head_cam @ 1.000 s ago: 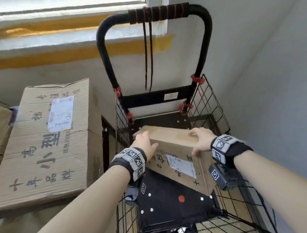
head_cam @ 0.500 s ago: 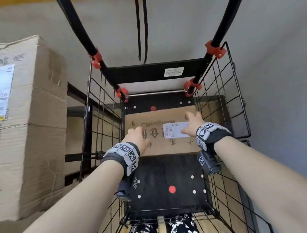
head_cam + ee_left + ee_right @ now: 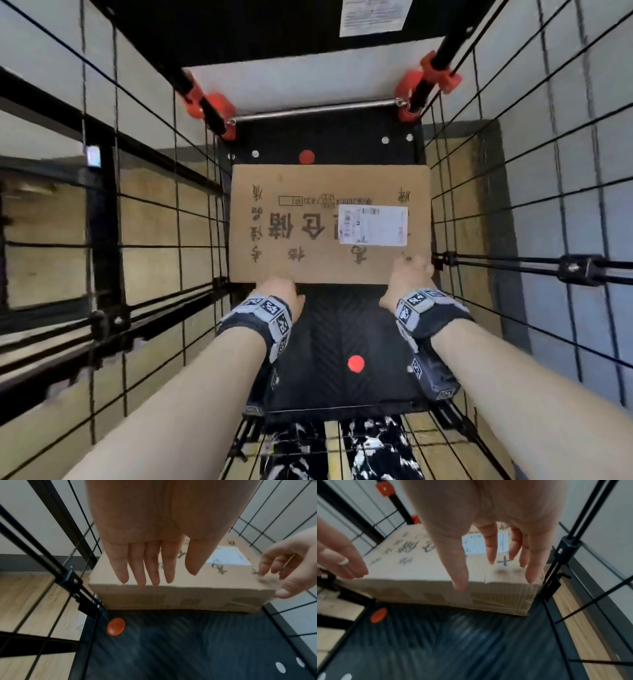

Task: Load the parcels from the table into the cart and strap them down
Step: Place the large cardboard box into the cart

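View down into the wire cart [image 3: 178, 219]. A cardboard box [image 3: 308, 222] lies flat on the black floor plate [image 3: 342, 325] of the cart, in the far half, its long edges close to both wire side walls. A white shipping label [image 3: 372, 224] is stuck on the right part of its top face, beside printed black characters. A red button [image 3: 355, 363] sits on the bare near part of the plate; a second red button [image 3: 306, 157] shows just beyond the far edge of the box.

The left hand [image 3: 282, 294] is at the near edge of the box, left of centre, fingers [image 3: 149, 568] straight and held together over the top face, gripping nothing. The right hand [image 3: 409, 277] is at the near right corner, fingers [image 3: 491, 545] spread and loosely extended, thumb pointing down toward the near face; it too holds nothing. Motion blur makes it uncertain whether the fingertips of either hand touch the cardboard or hover just above it.

Red clamps [image 3: 209, 102] join the black frame tubes to the cart at the far corners, with a metal rod [image 3: 315, 109] running between them. Wooden flooring [image 3: 34, 595] is visible through the wire walls.
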### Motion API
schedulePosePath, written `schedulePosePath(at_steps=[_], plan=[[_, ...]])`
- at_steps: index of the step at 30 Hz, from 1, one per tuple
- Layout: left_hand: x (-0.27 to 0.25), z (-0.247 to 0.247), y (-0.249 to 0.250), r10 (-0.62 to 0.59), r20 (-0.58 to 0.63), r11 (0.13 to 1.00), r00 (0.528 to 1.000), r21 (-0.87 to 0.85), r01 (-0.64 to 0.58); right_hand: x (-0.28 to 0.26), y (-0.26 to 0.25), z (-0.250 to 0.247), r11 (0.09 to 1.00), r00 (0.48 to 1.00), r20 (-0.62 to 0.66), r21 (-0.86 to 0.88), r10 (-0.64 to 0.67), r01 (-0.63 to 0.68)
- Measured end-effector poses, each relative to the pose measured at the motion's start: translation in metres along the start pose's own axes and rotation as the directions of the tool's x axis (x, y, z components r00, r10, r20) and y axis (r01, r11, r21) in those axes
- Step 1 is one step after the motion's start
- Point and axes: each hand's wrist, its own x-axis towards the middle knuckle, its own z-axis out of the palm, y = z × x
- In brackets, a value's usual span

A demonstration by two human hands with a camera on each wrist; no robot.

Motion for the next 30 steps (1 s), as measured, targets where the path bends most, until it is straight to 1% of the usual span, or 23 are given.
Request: schedulePosePath(at_steps=[3,7,8,10,12,14,16,18,21,24,25,26,28,29,30], plan=[[0.021,0.014,-0.002,0.03,0.05,0.999,0.998,0.025,-0.031,0.018,-0.003,0.015,0.998,0.998,-0.062,-0.051,-0.022,0.019],[0.039,0.014,-0.001,0.006,0.042,0.997,0.999,0.072,-0.009,0.037,-0.002,0.013,0.994,0.991,-0.121,-0.1,-0.05,0.038],[0.041,0.011,0.0,0.0,0.023,0.997,1.0,0.081,-0.002,0.041,-0.002,0.008,0.993,0.987,-0.146,-0.111,-0.061,0.045],[0.044,0.003,0.002,0.007,-0.058,0.997,0.998,0.083,-0.002,0.048,-0.004,-0.003,0.988,0.977,-0.19,-0.137,-0.1,0.074],[0.048,-0.008,0.003,0.03,-0.152,0.997,0.988,0.081,-0.018,0.056,-0.008,-0.019,0.979,0.962,-0.227,-0.171,-0.15,0.112],[0.054,-0.021,0.006,0.039,-0.229,0.998,0.973,0.056,-0.027,0.064,-0.013,-0.036,0.978,0.95,-0.258,-0.158,-0.175,0.137],[0.06,-0.035,0.009,0.027,-0.281,1.0,0.959,0.018,-0.022,0.073,-0.02,-0.053,0.979,0.942,-0.279,-0.134,-0.187,0.155],[0.064,-0.046,0.014,0.011,-0.297,1.0,0.955,0.015,-0.007,0.079,-0.025,-0.063,0.98,0.936,-0.297,-0.115,-0.188,0.16],[0.066,-0.05,0.017,-0.007,-0.3,0.999,0.954,0.032,0.018,0.082,-0.027,-0.059,0.985,0.931,-0.322,-0.085,-0.168,0.149],[0.062,-0.046,0.017,0.004,-0.302,0.999,0.953,0.035,0.007,0.081,-0.024,-0.048,0.986,0.921,-0.354,-0.081,-0.165,0.145],[0.06,-0.045,0.016,0.014,-0.325,0.999,0.946,0.037,-0.002,0.081,-0.022,-0.046,0.986,0.918,-0.361,-0.078,-0.165,0.147],[0.059,-0.045,0.016,0.012,-0.371,1.0,0.929,0.027,-0.002,0.082,-0.021,-0.045,0.986,0.917,-0.365,-0.07,-0.164,0.149],[0.057,-0.045,0.012,-0.037,-0.467,0.999,0.884,-0.036,0.023,0.083,-0.019,-0.042,0.987,0.914,-0.373,-0.051,-0.158,0.15],[0.058,-0.045,0.007,-0.07,-0.482,0.997,0.873,-0.052,0.051,0.084,-0.017,-0.041,0.988,0.915,-0.375,-0.039,-0.152,0.148],[0.061,-0.044,0.001,-0.094,-0.471,0.996,0.877,-0.032,0.089,0.085,-0.015,-0.04,0.989,0.918,-0.37,-0.022,-0.144,0.146]])
